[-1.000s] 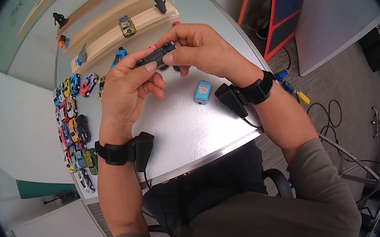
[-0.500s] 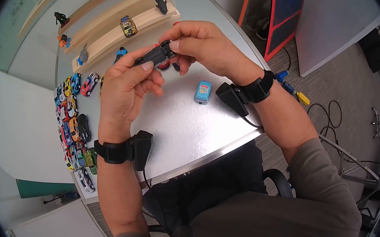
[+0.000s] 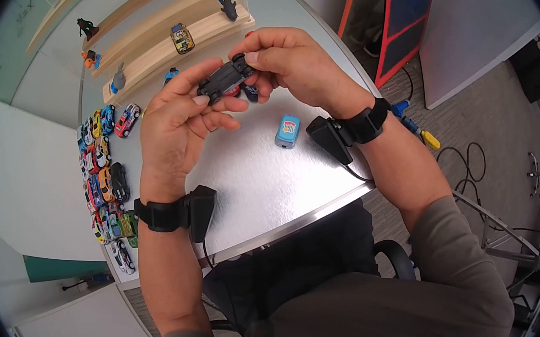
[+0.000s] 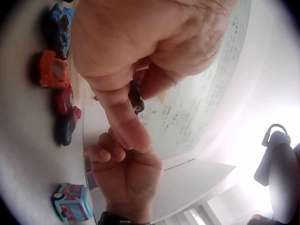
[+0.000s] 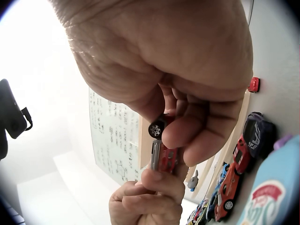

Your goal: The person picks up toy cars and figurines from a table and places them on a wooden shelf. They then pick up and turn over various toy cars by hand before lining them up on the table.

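Note:
A small toy car [image 3: 226, 79] is held up above the table between both hands, its dark grey underside turned to the head camera. My left hand [image 3: 174, 129] pinches one end, the thumb at the lower edge near a wheel. At the other end, my right hand [image 3: 302, 66] grips it between thumb and fingers. In the right wrist view the car's red and grey side [image 5: 166, 157] and one black wheel show between the two hands. Below the hands, a light blue toy van [image 3: 288, 132] stands on the table; other toy cars are partly hidden behind the fingers.
Rows of toy cars [image 3: 98, 163] line the table's left edge. At the back stand wooden stepped shelves [image 3: 140, 58] with small figures and a yellow patterned toy car [image 3: 182, 38]. Each wrist wears a black strapped camera [image 3: 203, 211] with a cable.
Both thumbs have shifted outward toward the car's ends, so more of its underside shows. The car has tilted slightly. The blue van has stayed in place.

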Demonstrator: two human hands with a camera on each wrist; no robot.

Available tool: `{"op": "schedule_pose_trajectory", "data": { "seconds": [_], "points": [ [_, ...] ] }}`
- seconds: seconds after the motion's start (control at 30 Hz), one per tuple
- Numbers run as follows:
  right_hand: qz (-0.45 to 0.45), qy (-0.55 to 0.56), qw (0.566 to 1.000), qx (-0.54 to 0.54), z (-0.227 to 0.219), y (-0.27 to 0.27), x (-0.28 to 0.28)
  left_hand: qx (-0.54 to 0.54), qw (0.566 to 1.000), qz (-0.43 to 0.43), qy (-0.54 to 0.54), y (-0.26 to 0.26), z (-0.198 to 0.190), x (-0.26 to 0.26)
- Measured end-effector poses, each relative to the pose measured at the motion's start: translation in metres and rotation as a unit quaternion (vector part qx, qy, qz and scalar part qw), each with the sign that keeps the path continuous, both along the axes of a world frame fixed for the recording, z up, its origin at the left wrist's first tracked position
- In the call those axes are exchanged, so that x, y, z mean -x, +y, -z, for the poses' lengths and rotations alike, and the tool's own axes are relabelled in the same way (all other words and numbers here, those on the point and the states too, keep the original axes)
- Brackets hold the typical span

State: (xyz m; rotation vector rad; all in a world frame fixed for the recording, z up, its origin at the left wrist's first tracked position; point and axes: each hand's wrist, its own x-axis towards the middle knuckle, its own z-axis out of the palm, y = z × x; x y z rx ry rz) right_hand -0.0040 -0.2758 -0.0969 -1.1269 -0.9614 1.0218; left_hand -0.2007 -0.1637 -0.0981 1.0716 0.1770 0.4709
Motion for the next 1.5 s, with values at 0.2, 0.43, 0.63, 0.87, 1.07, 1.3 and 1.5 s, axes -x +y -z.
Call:
{"op": "schedule_pose_trajectory", "data": {
  "seconds": [0.2, 0.43, 0.63, 0.87, 1.07, 1.3, 1.5],
  "points": [
    [0.003, 0.005, 1.0, 0.001, -0.001, -0.001, 0.001, 0.009, 1.0, 0.004, 0.004, 0.001, 0.0, 0.001],
    [0.006, -0.012, 1.0, 0.002, -0.001, -0.001, 0.001, -0.012, 1.0, -0.011, 0.017, -0.002, -0.001, 0.0],
    [0.007, -0.028, 1.0, 0.006, -0.002, -0.001, 0.0, -0.042, 0.998, -0.031, 0.03, -0.007, -0.002, -0.002],
    [0.003, -0.039, 0.999, 0.002, -0.001, -0.001, 0.002, -0.047, 0.996, -0.05, 0.064, -0.01, -0.002, -0.003],
    [0.003, -0.056, 0.998, -0.001, 0.001, -0.001, 0.002, -0.084, 0.991, -0.058, 0.09, -0.011, 0.001, -0.005],
    [-0.007, -0.067, 0.998, -0.002, 0.0, -0.001, 0.002, -0.084, 0.989, -0.063, 0.108, -0.012, 0.002, -0.005],
    [-0.008, -0.072, 0.997, -0.003, 0.001, 0.0, 0.002, -0.081, 0.989, -0.052, 0.109, -0.012, -0.001, -0.004]
  ]
}}
